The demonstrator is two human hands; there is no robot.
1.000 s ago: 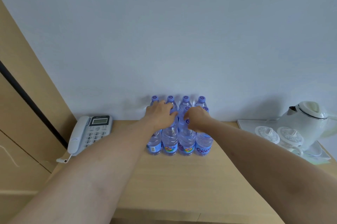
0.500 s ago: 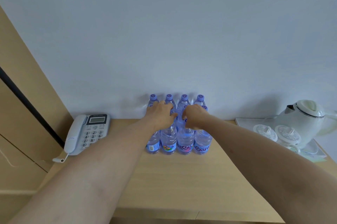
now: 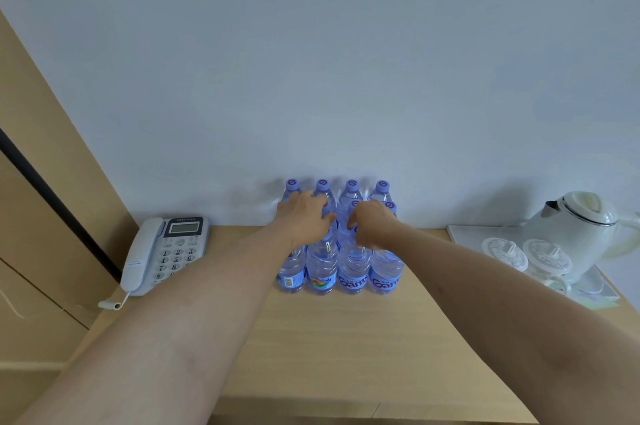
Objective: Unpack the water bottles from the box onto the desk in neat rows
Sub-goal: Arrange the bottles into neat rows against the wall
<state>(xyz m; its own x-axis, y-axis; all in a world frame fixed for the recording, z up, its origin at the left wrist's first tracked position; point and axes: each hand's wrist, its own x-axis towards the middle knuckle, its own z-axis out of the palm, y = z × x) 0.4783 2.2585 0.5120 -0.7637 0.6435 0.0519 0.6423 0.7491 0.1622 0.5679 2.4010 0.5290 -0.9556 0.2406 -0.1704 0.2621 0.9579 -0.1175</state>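
Several clear water bottles (image 3: 353,272) with purple caps and blue labels stand upright in tight rows on the wooden desk (image 3: 346,348), against the white wall. My left hand (image 3: 304,217) lies over the tops of the left-hand bottles, its fingers curled down round one top. My right hand (image 3: 372,225) sits just beside it, its fingers curled round the neck of a bottle in the middle. The back row's caps (image 3: 351,185) show above both hands. The caps under my hands are hidden. No box is in view.
A grey desk telephone (image 3: 166,251) lies at the left of the desk by a wooden panel. At the right, a white tray (image 3: 464,237) carries a white kettle (image 3: 581,224) and two lidded cups (image 3: 505,251). Bare desk lies in front of the bottles.
Both hands stay on the bottle tops with hardly any movement. The view has shifted slightly, and the bottles have not visibly moved.
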